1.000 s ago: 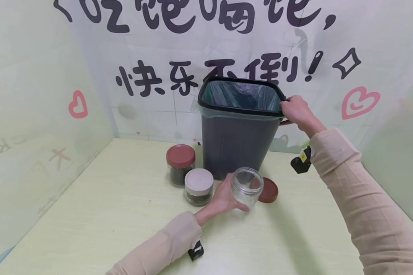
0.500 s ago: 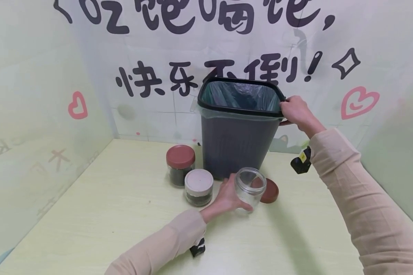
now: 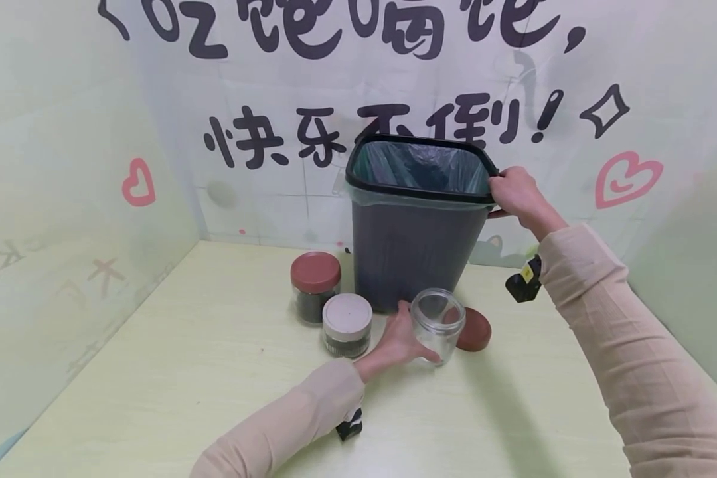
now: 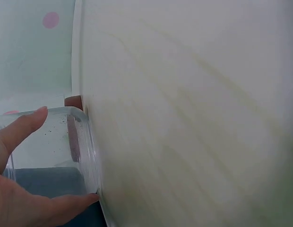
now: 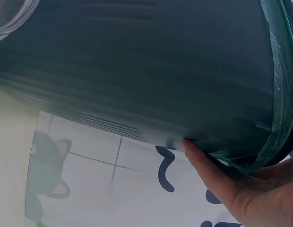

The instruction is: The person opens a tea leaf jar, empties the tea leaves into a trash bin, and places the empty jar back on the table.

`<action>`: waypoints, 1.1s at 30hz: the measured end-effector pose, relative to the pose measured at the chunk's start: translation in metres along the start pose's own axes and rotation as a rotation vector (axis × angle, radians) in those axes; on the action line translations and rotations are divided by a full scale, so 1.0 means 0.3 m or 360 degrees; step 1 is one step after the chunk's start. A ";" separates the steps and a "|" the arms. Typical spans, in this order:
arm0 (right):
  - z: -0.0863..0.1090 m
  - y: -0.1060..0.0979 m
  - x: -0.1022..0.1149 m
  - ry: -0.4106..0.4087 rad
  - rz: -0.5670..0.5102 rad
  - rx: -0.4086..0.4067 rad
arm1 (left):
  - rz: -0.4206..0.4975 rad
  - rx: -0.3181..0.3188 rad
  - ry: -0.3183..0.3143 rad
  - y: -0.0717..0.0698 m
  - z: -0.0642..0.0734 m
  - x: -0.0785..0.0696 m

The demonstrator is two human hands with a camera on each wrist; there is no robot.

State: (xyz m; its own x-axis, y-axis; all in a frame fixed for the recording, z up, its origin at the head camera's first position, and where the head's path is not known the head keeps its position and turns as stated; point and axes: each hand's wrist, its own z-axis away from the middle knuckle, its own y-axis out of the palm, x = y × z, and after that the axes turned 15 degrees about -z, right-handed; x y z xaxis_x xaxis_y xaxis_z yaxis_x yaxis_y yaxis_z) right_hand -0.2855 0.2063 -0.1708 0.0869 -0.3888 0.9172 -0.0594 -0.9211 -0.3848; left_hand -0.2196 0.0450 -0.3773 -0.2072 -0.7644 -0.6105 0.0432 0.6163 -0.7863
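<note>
A wide-mouthed clear glass jar [image 3: 439, 328] stands lidless on the table before the bin. My left hand [image 3: 399, 340] is spread at its left side, thumb and fingers fairly straight. In the left wrist view those fingers [image 4: 66, 208] lie along the jar [image 4: 47, 137], which has small dark specks in it. My right hand [image 3: 516, 192] grips the right rim of a dark grey trash bin [image 3: 415, 252], which leans to the right; the thumb [image 5: 208, 172] presses on its side. Behind the jar lies a red-brown lid [image 3: 475, 330].
Left of the bin stand a jar with a red-brown lid [image 3: 315, 272] and dark contents, and a lower jar with a pale lid [image 3: 347, 315]. A greenish bag [image 3: 424, 162] lines the bin. A printed wall [image 3: 263, 219] closes the table's back.
The glass jar has shifted slightly right with my left hand. Lately the hand has slid left relative to the jar and its fingers have loosened. The right hand and bin stay put.
</note>
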 end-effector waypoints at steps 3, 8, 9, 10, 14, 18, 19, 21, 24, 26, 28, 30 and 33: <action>0.002 -0.003 -0.002 -0.0005 -0.0007 -0.0004 | 0.0007 0.0025 -0.0019 0.008 -0.007 -0.009; 0.005 0.000 -0.001 -0.0007 -0.0004 -0.0004 | -0.0009 0.0009 0.0002 0.011 -0.011 -0.013; 0.006 0.001 -0.002 -0.0007 -0.0003 -0.0004 | -0.0017 0.0002 0.0016 0.011 -0.012 -0.014; 0.007 0.001 -0.002 -0.0006 -0.0001 -0.0003 | -0.0025 -0.0005 0.0034 0.012 -0.012 -0.013; 0.011 0.000 -0.005 -0.0010 -0.0003 -0.0009 | -0.0025 0.0000 0.0072 0.018 -0.013 -0.014; 0.015 0.002 -0.007 -0.0014 -0.0010 -0.0013 | 0.0010 0.0037 0.0030 0.027 -0.017 -0.021; 0.015 0.002 -0.007 -0.0016 -0.0012 -0.0013 | 0.0017 0.0043 0.0019 0.030 -0.019 -0.022; 0.016 0.004 -0.008 -0.0013 -0.0009 -0.0011 | 0.0026 0.0062 0.0002 0.034 -0.022 -0.027; 0.015 0.004 -0.010 -0.0014 -0.0006 -0.0021 | 0.0026 0.0088 0.0008 0.038 -0.025 -0.034; 0.015 0.004 -0.012 -0.0018 0.0001 -0.0033 | 0.0014 0.0102 0.0019 0.039 -0.028 -0.039; 0.014 0.003 -0.014 -0.0025 0.0003 -0.0043 | -0.0009 0.0111 0.0034 0.039 -0.029 -0.045; 0.014 0.003 -0.015 -0.0031 0.0008 -0.0050 | -0.0033 0.0116 0.0042 0.039 -0.031 -0.051; 0.014 0.004 -0.016 -0.0033 0.0005 -0.0053 | -0.0068 0.0109 0.0061 0.041 -0.034 -0.058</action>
State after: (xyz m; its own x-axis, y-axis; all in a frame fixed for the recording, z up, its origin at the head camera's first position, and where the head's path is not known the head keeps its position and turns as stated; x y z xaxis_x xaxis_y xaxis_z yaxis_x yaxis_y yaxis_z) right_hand -0.2819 0.2071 -0.1762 0.1069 -0.3924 0.9135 -0.0929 -0.9187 -0.3838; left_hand -0.2255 0.0677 -0.3754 -0.2473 -0.7813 -0.5731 0.0997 0.5678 -0.8171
